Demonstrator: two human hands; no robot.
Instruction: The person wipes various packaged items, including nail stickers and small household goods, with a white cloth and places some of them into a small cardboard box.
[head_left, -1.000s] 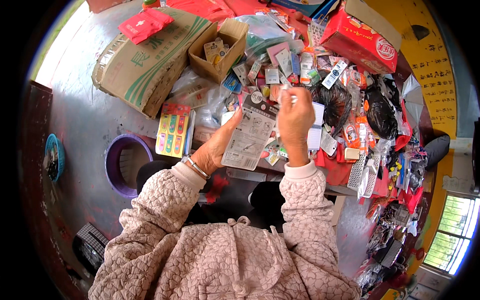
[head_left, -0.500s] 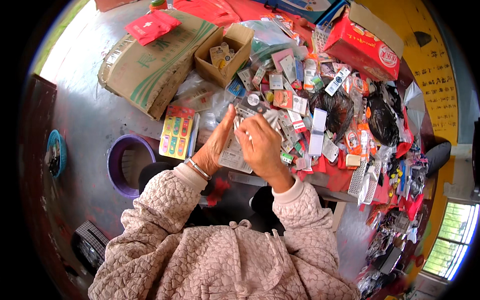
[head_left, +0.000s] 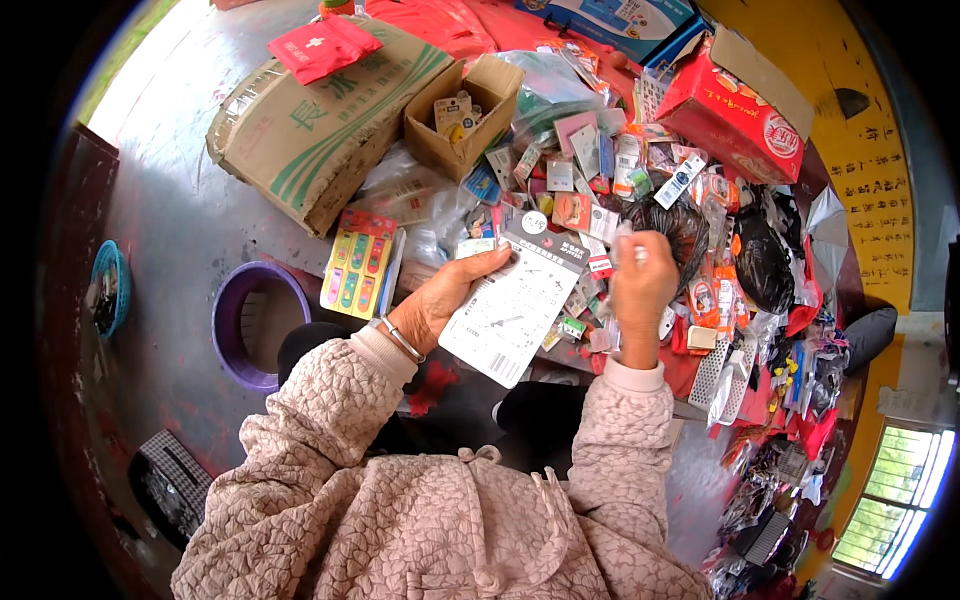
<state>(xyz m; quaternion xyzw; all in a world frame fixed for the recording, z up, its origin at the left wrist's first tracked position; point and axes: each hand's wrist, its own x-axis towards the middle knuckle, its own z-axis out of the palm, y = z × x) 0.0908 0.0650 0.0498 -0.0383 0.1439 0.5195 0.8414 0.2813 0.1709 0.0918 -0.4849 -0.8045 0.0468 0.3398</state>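
My left hand [head_left: 440,300] grips a white packaging card [head_left: 510,315] by its left edge, thumb on top. The card is flat, with a grey printed band and a round mark at its upper end. My right hand [head_left: 642,290] is raised over the pile, to the right of the card and apart from it. Its fingers are closed, with something small and whitish at the fingertips, too blurred to name. Left of my left hand lies a pack of colourful small pieces on a yellow card [head_left: 358,262].
A flat cardboard box [head_left: 330,120], a small open carton [head_left: 462,115] and a red box [head_left: 735,110] stand at the back. Mixed packages and black plastic bags [head_left: 765,260] crowd the right. A purple bucket [head_left: 228,330] and blue basket [head_left: 112,290] are at left.
My hands were together over the card; now my right hand has moved away to the right. The card has turned to show its printed side fully in my left hand.
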